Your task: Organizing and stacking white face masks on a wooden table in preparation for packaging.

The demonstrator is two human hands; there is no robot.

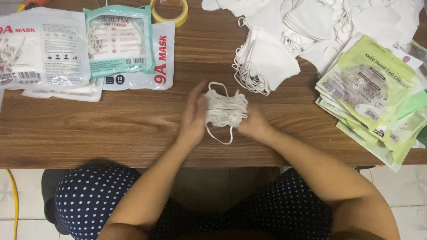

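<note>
Both hands pressed a small stack of white masks [226,109] between them above the wooden bench [119,124]. The left hand [193,118] lay flat against the stack's side, and the right hand [254,125] gripped it from the other. Just beyond the stack lay a heap of loose white masks [308,15]; beside that heap sat green packets [375,97], well apart from the sealed mask packs [79,49] and the yellow tape roll [169,7].

Tape roll [169,7], packed masks [37,48], green bags [375,97] on table [119,124].
</note>
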